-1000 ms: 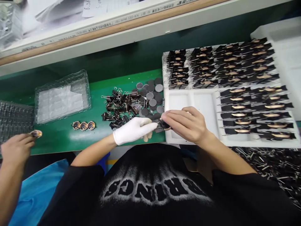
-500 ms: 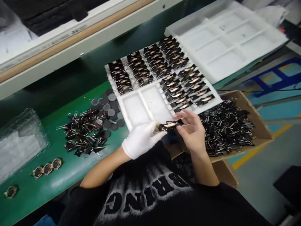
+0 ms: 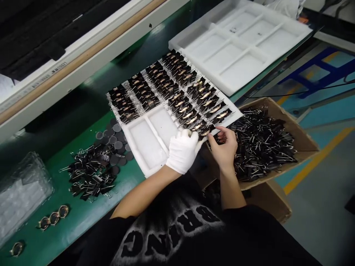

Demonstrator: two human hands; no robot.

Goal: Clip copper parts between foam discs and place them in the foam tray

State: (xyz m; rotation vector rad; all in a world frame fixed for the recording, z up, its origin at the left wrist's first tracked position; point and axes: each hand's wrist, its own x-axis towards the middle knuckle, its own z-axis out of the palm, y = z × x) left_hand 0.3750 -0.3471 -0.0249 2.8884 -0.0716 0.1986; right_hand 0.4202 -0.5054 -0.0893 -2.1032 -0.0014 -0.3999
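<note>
My left hand (image 3: 183,150), in a white glove, and my bare right hand (image 3: 224,146) meet at the near right corner of a white foam tray (image 3: 149,142). Together they pinch a black binder clip holding a copper part (image 3: 204,132) at the end of the tray's near row. The tray holds several rows of such clipped parts (image 3: 172,88); two compartments at its near left are bare. Both hands are closed on the clip.
A cardboard box of loose black clips (image 3: 263,142) sits right of the tray. A second white foam tray (image 3: 238,44) lies beyond. Left on the green bench: a heap of clips (image 3: 88,173), grey discs (image 3: 113,142), copper rings (image 3: 52,218), a clear plastic tray (image 3: 22,192).
The view swung right. My hands carried the clipped part from in front of my chest up to the tray's near right corner. The other person's hand at left left the view.
</note>
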